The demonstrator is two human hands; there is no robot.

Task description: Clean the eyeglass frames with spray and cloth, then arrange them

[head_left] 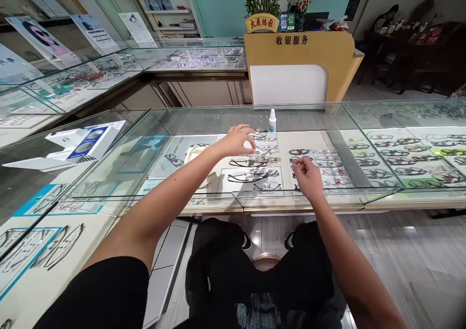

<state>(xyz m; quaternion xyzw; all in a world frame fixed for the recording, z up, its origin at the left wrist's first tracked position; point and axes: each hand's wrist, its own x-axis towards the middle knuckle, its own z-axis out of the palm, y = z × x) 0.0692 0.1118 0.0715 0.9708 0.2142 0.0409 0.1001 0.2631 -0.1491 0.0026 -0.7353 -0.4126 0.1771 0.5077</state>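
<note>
since the white bottle (272, 121) stands right of my parted left fingers (246, 130), i'd best move gently, though whether my curled right fingers (300, 165) grip anything i can't tell.

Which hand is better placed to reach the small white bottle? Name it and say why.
Probably the left hand: it is farther out over the glass counter, nearer the white bottle, with its grip open. The right hand is closer to the counter's near edge.
</note>
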